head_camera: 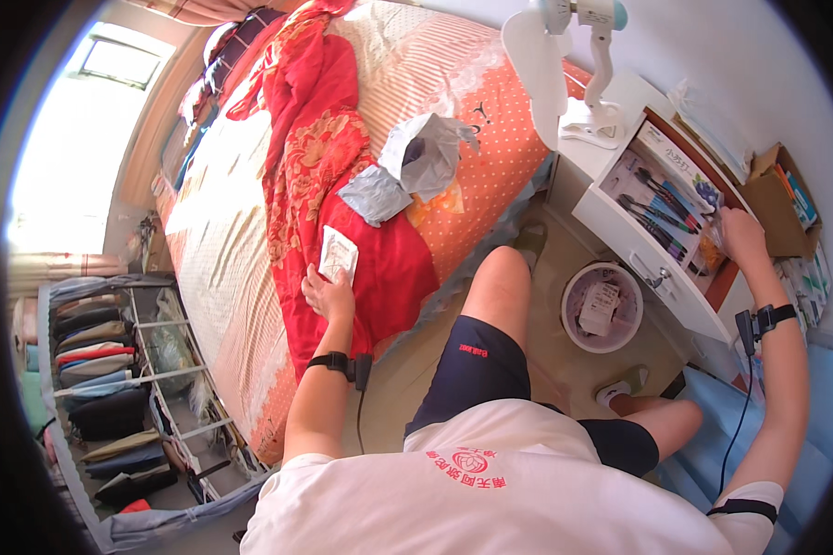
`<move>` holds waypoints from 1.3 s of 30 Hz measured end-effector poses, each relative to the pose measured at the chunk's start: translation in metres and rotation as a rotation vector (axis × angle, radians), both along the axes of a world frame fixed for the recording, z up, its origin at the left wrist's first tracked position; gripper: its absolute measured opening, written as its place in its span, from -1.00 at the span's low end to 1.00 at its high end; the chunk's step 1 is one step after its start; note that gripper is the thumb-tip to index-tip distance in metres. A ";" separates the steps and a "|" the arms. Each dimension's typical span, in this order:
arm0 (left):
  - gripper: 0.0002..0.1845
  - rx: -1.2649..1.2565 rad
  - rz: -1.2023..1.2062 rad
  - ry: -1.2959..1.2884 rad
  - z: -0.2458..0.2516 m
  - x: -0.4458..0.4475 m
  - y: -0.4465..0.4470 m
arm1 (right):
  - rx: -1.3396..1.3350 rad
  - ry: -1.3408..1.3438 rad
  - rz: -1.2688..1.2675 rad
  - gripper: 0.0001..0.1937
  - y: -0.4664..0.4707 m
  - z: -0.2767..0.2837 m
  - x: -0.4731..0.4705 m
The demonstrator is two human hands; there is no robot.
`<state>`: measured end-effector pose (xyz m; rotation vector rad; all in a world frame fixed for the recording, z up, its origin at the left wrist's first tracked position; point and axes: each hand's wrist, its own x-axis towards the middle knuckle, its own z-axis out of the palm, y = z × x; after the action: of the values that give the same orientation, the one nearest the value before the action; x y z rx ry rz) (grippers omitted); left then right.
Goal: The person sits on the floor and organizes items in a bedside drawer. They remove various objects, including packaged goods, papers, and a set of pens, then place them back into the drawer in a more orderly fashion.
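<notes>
My left hand (330, 295) holds the lower end of a small white packet (339, 251) that bears writing, above the red floral quilt (382, 277) on the bed. Over at the right, my right hand (743, 236) reaches into the pulled-out drawer of a white cabinet (614, 232). Its fingertips pinch a clear plastic bag (712, 251) with something orange in it. Several dark-handled toothbrushes (656, 225) lie in the drawer beside that hand. Behind them is a white box (673, 163) with printing on it.
A grey plastic mailing bag (375, 195) and a crumpled, opened one (434, 156) lie on the bed. Below the drawer stands a round white bin (600, 340) with paper inside. A clip fan (593, 118) and a cardboard box (777, 201) rest on the cabinet. Folded clothes fill a storage case (104, 388).
</notes>
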<state>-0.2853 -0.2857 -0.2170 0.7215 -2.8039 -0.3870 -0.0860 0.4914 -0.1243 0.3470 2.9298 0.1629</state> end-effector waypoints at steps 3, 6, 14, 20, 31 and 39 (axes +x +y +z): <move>0.01 0.137 -0.012 -0.076 -0.006 -0.017 -0.013 | -0.093 -0.210 -0.048 -0.50 0.016 -0.015 0.009; 0.11 0.242 -0.049 -0.099 -0.010 -0.035 -0.022 | -0.342 -0.232 -0.145 -0.46 0.021 -0.006 0.009; 0.37 0.501 0.079 -0.142 0.000 -0.044 -0.026 | -0.640 -0.262 -0.328 -0.46 0.004 0.013 -0.003; -0.12 0.905 0.009 0.042 -0.021 -0.054 -0.049 | -0.511 -0.247 -0.373 -0.57 -0.001 0.019 0.000; -0.62 1.705 0.128 0.321 -0.008 -0.031 -0.122 | -0.615 0.163 -0.472 -0.62 0.008 0.014 0.059; -0.61 1.808 -0.182 -0.011 0.026 -0.042 -0.040 | -0.605 0.716 -0.585 -0.71 -0.071 0.067 0.096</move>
<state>-0.3269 -0.3254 -0.1906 0.5616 -1.7390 -2.8936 0.0102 0.4202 -0.0575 1.3307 3.1126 -1.1013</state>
